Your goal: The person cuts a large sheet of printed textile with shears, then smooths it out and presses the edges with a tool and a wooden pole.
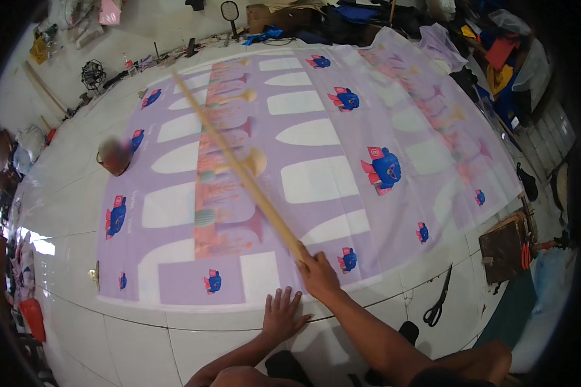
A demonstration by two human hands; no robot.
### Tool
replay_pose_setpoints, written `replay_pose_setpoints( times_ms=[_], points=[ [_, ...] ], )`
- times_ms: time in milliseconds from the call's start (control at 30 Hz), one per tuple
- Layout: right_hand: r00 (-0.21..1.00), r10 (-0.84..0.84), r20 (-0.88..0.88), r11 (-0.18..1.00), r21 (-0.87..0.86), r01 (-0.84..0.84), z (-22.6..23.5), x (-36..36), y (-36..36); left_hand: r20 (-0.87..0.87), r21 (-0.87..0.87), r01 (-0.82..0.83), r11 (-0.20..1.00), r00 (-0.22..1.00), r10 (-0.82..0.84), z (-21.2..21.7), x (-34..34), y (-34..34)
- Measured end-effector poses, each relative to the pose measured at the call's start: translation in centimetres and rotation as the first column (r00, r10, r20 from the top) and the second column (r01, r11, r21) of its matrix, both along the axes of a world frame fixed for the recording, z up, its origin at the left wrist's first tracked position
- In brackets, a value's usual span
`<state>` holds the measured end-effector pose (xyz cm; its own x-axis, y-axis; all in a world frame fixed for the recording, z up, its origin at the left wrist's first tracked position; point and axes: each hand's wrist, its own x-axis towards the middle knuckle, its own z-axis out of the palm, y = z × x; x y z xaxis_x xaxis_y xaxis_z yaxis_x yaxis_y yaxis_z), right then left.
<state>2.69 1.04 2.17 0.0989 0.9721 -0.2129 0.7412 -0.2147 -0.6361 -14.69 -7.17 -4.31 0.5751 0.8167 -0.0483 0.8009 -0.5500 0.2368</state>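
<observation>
A large lavender printed sheet with white shapes, blue cartoon figures and a pink-orange band lies spread over the tiled floor. At its near edge, my right hand is wrapped round the near end of a long wooden stick. The stick slants away over the sheet to the far left; whether it rests on the sheet along its length I cannot tell. My left hand lies flat with its fingers apart, fingertips at the sheet's near edge, just left of my right hand.
Black scissors lie on the tiles at the right. Beyond them is a worn brown block next to red-handled tools. A brown round object, partly blurred, sits on the sheet's left edge. Piled bags and cloth crowd the far right.
</observation>
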Motion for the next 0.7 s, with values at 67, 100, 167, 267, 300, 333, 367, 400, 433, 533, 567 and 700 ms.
replay_pose_setpoints(
  times_ms=[67, 100, 167, 267, 300, 333, 367, 400, 433, 533, 567, 700],
  points=[
    [0.998, 0.055, 0.019, 0.998, -0.035, -0.054, 1.1, -2.1, 3.3, 0.010, 0.011, 0.005, 1.000, 1.000, -0.005, 0.3, 0.3, 0.4],
    [0.997, 0.059, 0.039, 0.998, -0.011, -0.059, 0.6, -2.8, 4.8, 0.005, 0.011, 0.014, 1.000, 1.000, -0.014, 0.3, 0.6, 0.4],
    [0.996, 0.051, 0.068, 0.998, 0.022, -0.053, -0.6, -3.7, 7.2, -0.011, 0.006, 0.017, 1.000, 1.000, -0.017, 0.3, 0.8, 0.4],
    [0.993, -0.015, 0.113, 1.000, 0.028, 0.012, -2.2, -3.1, 9.6, -0.020, 0.002, 0.015, 1.000, 1.000, -0.015, 0.5, 1.0, 0.6],
    [0.991, -0.043, 0.127, 0.999, 0.009, 0.042, -2.8, -2.1, 10.0, -0.021, 0.006, 0.012, 1.000, 1.000, -0.012, 0.6, 0.9, 0.5],
    [0.987, -0.073, 0.143, 0.997, -0.008, 0.074, -3.3, -0.9, 9.8, -0.019, 0.010, 0.010, 1.000, 1.000, -0.010, 0.5, 0.9, 0.3],
    [0.983, -0.106, 0.149, 0.994, 0.019, 0.105, -3.7, 0.2, 9.3, -0.015, 0.006, 0.005, 1.000, 1.000, -0.005, 0.5, 0.6, 0.2],
    [0.975, -0.143, 0.171, 0.990, 0.023, 0.141, -4.4, 2.1, 8.6, -0.002, 0.004, 0.003, 1.000, 1.000, -0.003, 0.5, 0.6, 0.2],
    [0.964, -0.180, 0.195, 0.984, 0.029, 0.178, -5.1, 4.1, 7.9, 0.014, 0.002, 0.002, 1.000, 1.000, -0.002, 0.5, 0.8, 0.2],
    [0.938, -0.285, 0.197, 0.956, -0.013, 0.293, -4.3, 8.6, 4.4, 0.026, -0.001, -0.009, 1.000, 1.000, 0.009, 0.7, 0.7, 0.2],
    [0.925, -0.323, 0.198, 0.944, -0.005, 0.331, -3.9, 10.2, 3.3, 0.021, -0.013, -0.006, 1.000, 1.000, 0.007, 0.6, 0.9, 0.3],
    [0.884, -0.423, 0.199, 0.903, 0.011, 0.430, -4.7, 14.3, 0.0, 0.004, -0.022, 0.000, 1.000, 1.000, 0.000, 0.3, 0.7, 0.2]
  ],
)
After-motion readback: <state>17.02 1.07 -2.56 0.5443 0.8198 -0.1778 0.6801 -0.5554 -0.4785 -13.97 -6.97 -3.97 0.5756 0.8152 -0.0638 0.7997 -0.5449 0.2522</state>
